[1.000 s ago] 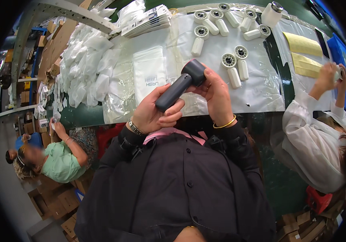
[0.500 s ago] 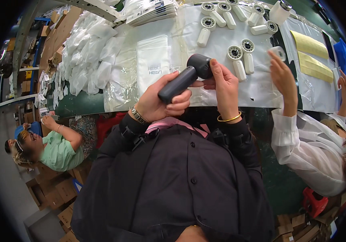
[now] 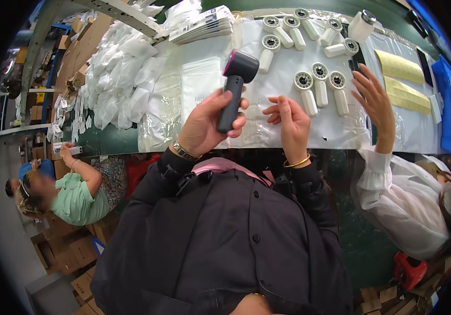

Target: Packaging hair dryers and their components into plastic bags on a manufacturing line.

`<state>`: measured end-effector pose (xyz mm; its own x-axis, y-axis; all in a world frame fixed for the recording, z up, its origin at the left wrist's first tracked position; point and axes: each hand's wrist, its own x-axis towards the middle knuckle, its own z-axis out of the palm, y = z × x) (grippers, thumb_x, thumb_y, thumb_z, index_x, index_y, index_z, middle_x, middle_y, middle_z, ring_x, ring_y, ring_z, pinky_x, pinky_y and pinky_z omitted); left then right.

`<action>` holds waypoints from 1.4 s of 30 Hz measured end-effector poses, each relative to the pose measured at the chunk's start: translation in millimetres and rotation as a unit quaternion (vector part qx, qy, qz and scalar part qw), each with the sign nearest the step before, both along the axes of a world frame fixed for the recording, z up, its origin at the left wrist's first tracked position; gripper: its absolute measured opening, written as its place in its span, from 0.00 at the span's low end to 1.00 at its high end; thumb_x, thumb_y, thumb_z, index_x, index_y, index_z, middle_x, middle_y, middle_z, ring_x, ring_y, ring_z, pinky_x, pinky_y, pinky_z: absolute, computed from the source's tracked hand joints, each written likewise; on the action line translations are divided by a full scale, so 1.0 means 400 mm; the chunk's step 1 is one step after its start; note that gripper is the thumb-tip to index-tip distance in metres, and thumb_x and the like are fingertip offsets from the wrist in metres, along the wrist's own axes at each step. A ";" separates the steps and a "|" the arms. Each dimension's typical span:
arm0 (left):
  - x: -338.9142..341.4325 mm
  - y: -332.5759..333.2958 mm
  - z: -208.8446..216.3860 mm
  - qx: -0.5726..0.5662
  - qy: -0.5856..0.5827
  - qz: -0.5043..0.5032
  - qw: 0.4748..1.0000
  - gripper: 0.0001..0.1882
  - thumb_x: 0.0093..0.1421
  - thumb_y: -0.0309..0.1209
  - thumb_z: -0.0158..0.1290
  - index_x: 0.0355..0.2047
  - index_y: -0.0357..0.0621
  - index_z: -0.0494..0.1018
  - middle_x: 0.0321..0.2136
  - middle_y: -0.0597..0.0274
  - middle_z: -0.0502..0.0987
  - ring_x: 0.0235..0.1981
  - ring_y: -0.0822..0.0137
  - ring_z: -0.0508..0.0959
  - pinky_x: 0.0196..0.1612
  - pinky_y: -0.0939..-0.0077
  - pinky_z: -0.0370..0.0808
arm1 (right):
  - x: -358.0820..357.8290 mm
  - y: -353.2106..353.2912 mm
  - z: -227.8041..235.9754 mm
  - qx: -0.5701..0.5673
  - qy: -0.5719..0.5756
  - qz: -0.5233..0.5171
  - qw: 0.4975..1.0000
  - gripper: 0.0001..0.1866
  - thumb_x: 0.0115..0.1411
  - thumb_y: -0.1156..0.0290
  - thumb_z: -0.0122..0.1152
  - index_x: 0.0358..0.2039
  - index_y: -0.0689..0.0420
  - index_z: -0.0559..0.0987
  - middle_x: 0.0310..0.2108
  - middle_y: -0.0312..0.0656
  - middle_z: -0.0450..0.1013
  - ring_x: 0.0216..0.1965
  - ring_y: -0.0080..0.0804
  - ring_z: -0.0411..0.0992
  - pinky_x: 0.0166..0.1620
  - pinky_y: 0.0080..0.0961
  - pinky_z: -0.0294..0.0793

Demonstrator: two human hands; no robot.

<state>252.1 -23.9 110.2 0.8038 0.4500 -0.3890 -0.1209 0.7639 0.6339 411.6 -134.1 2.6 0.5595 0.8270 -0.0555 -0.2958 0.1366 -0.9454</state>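
My left hand (image 3: 209, 118) is wrapped round the handle of a dark grey handheld fan (image 3: 229, 105). The fan stands nearly upright, its short cylindrical head tilted and edged with a magenta ring. A little to the right, my right hand (image 3: 292, 122) is raised over the near part of the table, its fingers loosely bent and apart, holding nothing. Several white handheld fans (image 3: 306, 94) with round grilles lie beyond it. Left of the dark fan, flat white bags (image 3: 196, 79) lie stacked, partly hidden by my left hand.
Crumpled white plastic bags (image 3: 120, 68) heap up at the left, beside stacked printed sheets (image 3: 201, 25). A co-worker's hand (image 3: 375, 97) hovers at the right, near yellow sheets (image 3: 406, 94) and a blue tray (image 3: 450, 100). A white jar (image 3: 362, 26) stands at the back.
My right hand has let go of the dark fan and drawn down. My left hand has turned the fan more upright. The co-worker has laid another white fan beside the near pair.
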 end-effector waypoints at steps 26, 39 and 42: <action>0.044 0.052 -0.052 0.207 0.082 0.031 0.974 0.29 0.73 0.28 0.45 0.70 0.38 0.50 0.52 0.50 0.75 0.40 0.66 0.81 0.47 0.65 0.81 | -0.016 -0.007 -0.078 -0.006 -0.211 -0.056 0.976 0.12 0.76 0.70 0.60 0.43 0.66 0.85 0.25 0.35 0.79 0.24 0.15 0.72 0.29 0.15 0.71; 0.049 0.036 -0.063 0.267 0.137 0.033 0.953 0.24 0.74 0.32 0.43 0.66 0.35 0.56 0.44 0.52 0.76 0.30 0.69 0.79 0.33 0.72 0.77 | -0.016 -0.004 -0.064 -0.003 -0.238 -0.062 0.969 0.11 0.75 0.71 0.62 0.41 0.66 0.86 0.24 0.35 0.79 0.24 0.16 0.73 0.29 0.17 0.72; 0.055 0.027 -0.061 0.292 0.152 0.040 0.943 0.22 0.74 0.31 0.41 0.65 0.34 0.59 0.44 0.51 0.77 0.30 0.67 0.78 0.33 0.72 0.76 | -0.014 -0.006 -0.073 -0.007 -0.246 -0.059 0.967 0.10 0.74 0.71 0.62 0.42 0.66 0.86 0.24 0.36 0.79 0.24 0.17 0.74 0.29 0.17 0.72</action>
<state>274.0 -12.9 85.9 0.6493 0.7133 -0.2638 0.0927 0.2700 0.9584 406.2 -136.6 -26.5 0.6119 0.7565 0.2309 0.2076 0.1281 -0.9698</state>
